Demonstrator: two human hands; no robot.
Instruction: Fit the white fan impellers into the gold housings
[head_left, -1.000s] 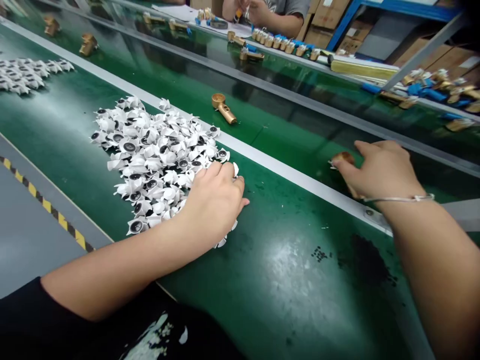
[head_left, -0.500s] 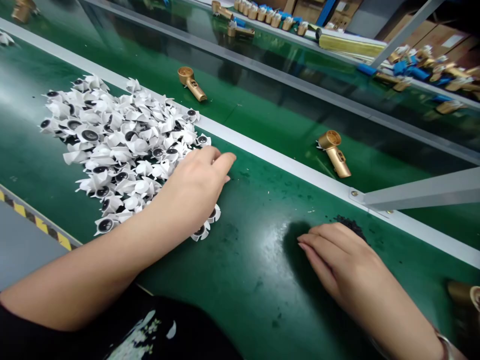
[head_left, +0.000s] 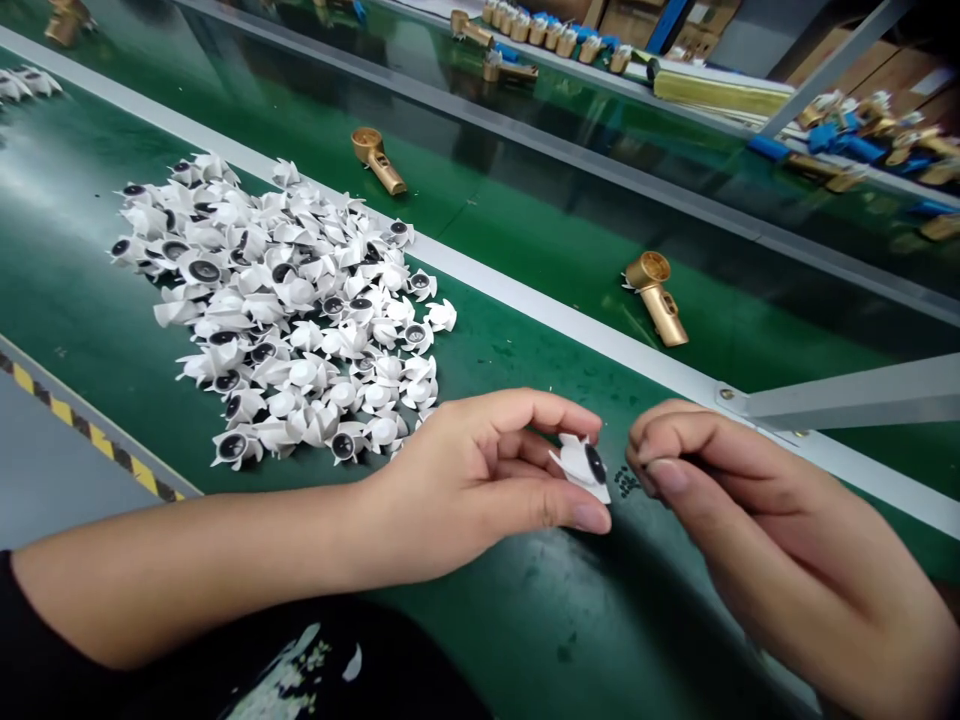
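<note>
My left hand (head_left: 502, 470) grips a small white fan blade (head_left: 583, 466) between thumb and fingers, its dark round hub turned to the right. Facing it closely, my right hand (head_left: 735, 490) is closed in a pinch. Whatever sits between those fingertips is too small to make out. Tiny black parts (head_left: 624, 482) lie on the green surface between the two hands, partly hidden behind the right one. Left of my hands spreads a big heap of white fan blades (head_left: 300, 310), several showing black hubs.
Beyond a white rail (head_left: 510, 290), a gold fan housing with handle (head_left: 658, 298) and another gold housing (head_left: 379, 160) lie on the green belt. A grey metal post (head_left: 855, 390) slants in at right. Several gold and blue parts (head_left: 862, 140) fill the far shelf.
My left hand has moved right from the heap's edge and now holds a fan blade. My right hand has turned and come up facing it, fingertips pinched.
</note>
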